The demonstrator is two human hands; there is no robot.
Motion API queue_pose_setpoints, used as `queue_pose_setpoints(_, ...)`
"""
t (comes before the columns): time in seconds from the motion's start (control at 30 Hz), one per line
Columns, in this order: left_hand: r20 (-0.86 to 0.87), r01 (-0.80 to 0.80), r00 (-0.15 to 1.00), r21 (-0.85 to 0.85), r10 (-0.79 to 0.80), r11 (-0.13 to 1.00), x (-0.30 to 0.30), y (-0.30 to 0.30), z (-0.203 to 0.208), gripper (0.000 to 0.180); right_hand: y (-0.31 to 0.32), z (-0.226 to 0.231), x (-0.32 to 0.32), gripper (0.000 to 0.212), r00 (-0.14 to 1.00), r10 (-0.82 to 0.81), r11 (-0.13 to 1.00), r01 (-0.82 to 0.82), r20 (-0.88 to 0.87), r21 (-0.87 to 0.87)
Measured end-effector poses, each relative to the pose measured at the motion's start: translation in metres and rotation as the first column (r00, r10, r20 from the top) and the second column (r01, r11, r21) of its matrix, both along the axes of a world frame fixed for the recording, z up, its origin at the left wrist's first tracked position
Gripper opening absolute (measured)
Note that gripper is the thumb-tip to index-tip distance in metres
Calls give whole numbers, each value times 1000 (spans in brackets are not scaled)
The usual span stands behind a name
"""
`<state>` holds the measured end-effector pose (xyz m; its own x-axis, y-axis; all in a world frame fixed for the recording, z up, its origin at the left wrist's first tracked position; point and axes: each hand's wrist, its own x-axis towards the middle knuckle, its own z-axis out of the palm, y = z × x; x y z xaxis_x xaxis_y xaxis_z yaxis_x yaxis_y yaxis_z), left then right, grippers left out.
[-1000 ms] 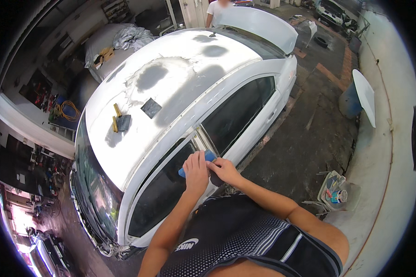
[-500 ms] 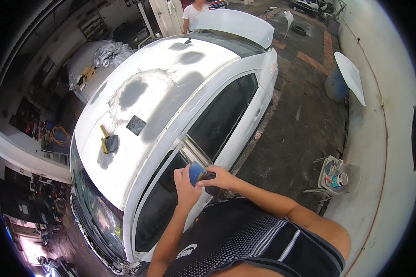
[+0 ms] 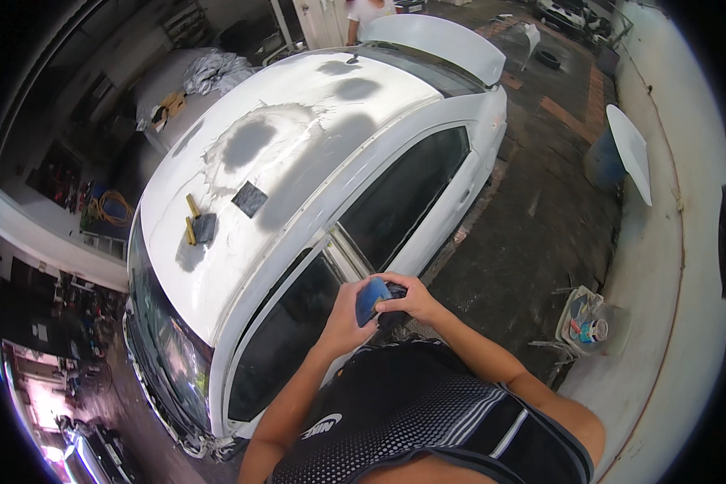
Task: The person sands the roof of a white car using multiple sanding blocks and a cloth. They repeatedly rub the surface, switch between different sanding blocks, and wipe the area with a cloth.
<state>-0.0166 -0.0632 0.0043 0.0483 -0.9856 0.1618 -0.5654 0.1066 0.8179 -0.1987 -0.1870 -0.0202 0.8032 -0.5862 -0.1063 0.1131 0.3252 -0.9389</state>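
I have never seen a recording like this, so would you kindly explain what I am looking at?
There is no machine here, only a person's bare hands. The view comes from a wide fisheye camera worn on the head, looking down, so straight edges bend near the rim. The left hand and right hand hold a blue piece beside a white car. On its roof lie a dark square sheet, a dark pad and two yellow strips.
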Motion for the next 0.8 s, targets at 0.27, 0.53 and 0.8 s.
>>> queue_pose_setpoints(0.27, -444, 63, 893, 289, 75, 955, 13, 0, -2, 89, -8, -6, -14, 72, 998, 0, 977, -14, 65, 211)
queue_pose_setpoints(0.53, -913, 302, 318, 354, 257, 885, 26, 9, -23, 58, -14, -8, -20, 77, 986, -10, 952, -42, 168, 303)
queue_pose_setpoints(0.8, -903, 217, 285, 388, 322, 896, 16, 4, -25, 44, -19, -16, -25, 74, 985, -14, 982, -18, 169, 187)
